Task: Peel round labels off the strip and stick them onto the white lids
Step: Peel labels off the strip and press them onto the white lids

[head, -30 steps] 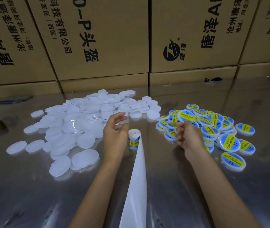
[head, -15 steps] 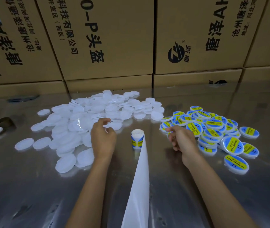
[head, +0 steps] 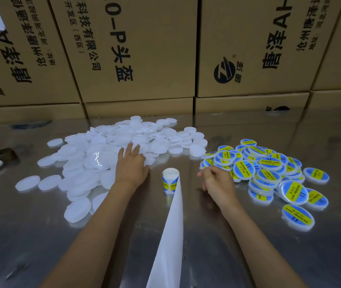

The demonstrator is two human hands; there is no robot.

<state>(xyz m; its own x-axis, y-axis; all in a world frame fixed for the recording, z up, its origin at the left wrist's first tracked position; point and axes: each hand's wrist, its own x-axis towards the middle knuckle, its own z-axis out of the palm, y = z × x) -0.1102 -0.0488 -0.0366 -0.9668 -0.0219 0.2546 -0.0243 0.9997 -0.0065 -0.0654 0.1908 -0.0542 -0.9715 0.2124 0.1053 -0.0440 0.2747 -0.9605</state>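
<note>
Cardboard boxes (head: 144, 48) wall off twelve o'clock, and the shiny metal table (head: 40, 246) spreads under everything. Biggest heap on it, out at eleven o'clock, is the pile of plain white lids (head: 94, 161); the labelled lids (head: 269, 173), blue and yellow on top, sit bunched at two o'clock. Dead centre stands the label roll (head: 170, 180), upright on its end, its bare white backing strip (head: 170, 235) trailing down to six o'clock. Those lids look light, thin and slick, I'd say, stiff enough to lift by the rim but ready to skate on this metal, so I'd pinch one at its edge from the near side of the heap. Labels will be floppy and tacky; take them by the very edge, just where the strip bends off the roll. My left hand (head: 131, 165) lies flat over the near edge of the white pile, palm down, fingers spread and straight, touching lids but gripping none. My right hand (head: 215, 179) hovers just right of the roll, beside the finished heap, fingers curled in loosely, thumb to fingertips; nothing shows in it.
</note>
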